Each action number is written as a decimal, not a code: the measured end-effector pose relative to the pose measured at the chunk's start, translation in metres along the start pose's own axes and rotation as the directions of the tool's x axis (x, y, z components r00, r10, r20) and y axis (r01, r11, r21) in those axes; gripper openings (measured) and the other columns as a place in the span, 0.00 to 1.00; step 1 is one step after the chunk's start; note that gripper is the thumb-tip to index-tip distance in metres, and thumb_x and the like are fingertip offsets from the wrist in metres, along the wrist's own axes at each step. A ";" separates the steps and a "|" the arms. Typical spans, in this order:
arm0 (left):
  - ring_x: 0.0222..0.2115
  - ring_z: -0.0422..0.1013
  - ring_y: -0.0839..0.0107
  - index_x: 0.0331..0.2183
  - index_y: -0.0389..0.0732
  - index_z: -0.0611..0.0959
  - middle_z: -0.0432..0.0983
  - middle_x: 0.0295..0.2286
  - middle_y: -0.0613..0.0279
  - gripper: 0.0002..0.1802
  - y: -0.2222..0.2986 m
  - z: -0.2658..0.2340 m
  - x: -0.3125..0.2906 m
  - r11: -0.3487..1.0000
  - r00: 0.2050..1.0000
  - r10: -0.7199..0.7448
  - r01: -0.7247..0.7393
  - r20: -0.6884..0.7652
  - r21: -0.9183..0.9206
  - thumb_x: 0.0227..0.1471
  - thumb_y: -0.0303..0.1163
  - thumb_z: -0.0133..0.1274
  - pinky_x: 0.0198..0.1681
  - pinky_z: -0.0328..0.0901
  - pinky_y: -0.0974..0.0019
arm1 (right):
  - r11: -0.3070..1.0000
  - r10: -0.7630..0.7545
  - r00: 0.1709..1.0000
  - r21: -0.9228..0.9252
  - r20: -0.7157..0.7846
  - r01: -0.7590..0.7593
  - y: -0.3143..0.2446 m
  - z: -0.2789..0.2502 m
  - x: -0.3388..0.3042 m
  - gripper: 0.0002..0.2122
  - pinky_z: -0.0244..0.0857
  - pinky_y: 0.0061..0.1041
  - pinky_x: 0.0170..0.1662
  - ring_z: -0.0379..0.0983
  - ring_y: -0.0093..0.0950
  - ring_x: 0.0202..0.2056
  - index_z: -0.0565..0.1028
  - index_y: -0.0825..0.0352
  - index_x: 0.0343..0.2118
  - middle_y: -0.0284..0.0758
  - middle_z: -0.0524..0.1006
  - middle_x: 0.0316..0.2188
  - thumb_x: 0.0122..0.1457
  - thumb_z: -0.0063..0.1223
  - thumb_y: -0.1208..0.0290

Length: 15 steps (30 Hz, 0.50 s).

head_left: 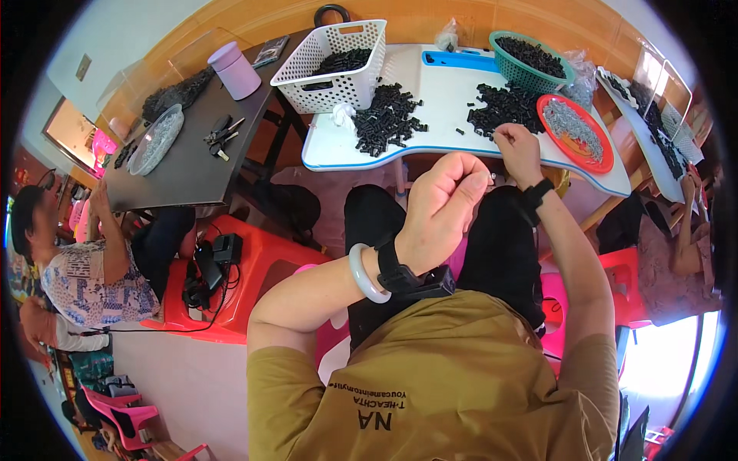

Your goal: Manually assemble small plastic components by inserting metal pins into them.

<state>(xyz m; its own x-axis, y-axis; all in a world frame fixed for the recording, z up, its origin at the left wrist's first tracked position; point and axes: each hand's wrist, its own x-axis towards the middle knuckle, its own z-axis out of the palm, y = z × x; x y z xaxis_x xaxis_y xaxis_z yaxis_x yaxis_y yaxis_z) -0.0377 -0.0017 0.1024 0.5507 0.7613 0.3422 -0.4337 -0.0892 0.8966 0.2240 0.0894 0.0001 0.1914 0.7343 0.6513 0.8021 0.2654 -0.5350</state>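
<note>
My left hand (450, 201), with a pale bangle and a black strap at its wrist, is raised over my lap. Its fingers are curled and pressed together, and a small shiny piece (491, 178) pokes out at the fingertips. At the front edge of the white table (430, 84), my right hand (520, 150) is closed, fingertips bent down beside a pile of small black tubular parts (503, 109). Whatever it pinches is hidden. A red plate (606, 157) of small silvery pieces (573, 127) lies just right of it. Another black pile (387, 119) sits farther left.
A white perforated basket (338, 88) and a green basket (530, 73), both with black parts, stand at the back. A blue tray (461, 60) lies between them. The dark table (192, 146) at left bears a purple tumbler (235, 71) and keys (221, 138). People sit on both sides.
</note>
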 end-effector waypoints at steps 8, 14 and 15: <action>0.16 0.56 0.86 0.35 0.35 0.72 0.64 0.22 0.71 0.09 0.019 0.010 -0.016 0.995 0.993 0.101 -0.103 0.057 0.016 0.59 0.32 0.44 0.20 0.54 0.80 | 0.997 -0.080 0.995 -0.013 -0.052 0.080 -0.007 0.010 -0.005 0.05 0.65 0.27 0.31 0.72 0.34 0.28 0.76 0.67 0.29 0.38 0.73 0.24 0.48 0.52 0.76; 0.21 0.60 0.81 0.33 0.32 0.75 0.68 0.23 0.64 0.05 0.029 0.011 -0.020 0.810 0.877 0.450 -0.480 0.167 0.338 0.54 0.24 0.48 0.24 0.56 0.76 | 0.918 0.191 0.959 0.383 -0.208 -0.100 -0.035 0.003 -0.002 0.04 0.61 0.17 0.29 0.67 0.18 0.25 0.76 0.70 0.31 0.29 0.73 0.23 0.53 0.53 0.76; 0.21 0.60 0.81 0.33 0.32 0.75 0.68 0.23 0.64 0.05 0.029 0.011 -0.019 0.814 0.874 0.453 -0.487 0.178 0.317 0.54 0.24 0.48 0.24 0.56 0.76 | 0.924 0.167 0.967 0.374 -0.191 -0.085 -0.049 -0.003 -0.004 0.04 0.61 0.17 0.29 0.67 0.18 0.25 0.76 0.70 0.31 0.29 0.73 0.23 0.53 0.53 0.76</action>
<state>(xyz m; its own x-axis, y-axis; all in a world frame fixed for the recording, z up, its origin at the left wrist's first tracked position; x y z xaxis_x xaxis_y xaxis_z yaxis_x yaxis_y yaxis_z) -0.0534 -0.0260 0.1252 0.4115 0.5102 0.7552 -0.3947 -0.6471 0.6523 0.1858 0.0720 0.0251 0.4270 0.6350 0.6438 0.5132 0.4160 -0.7507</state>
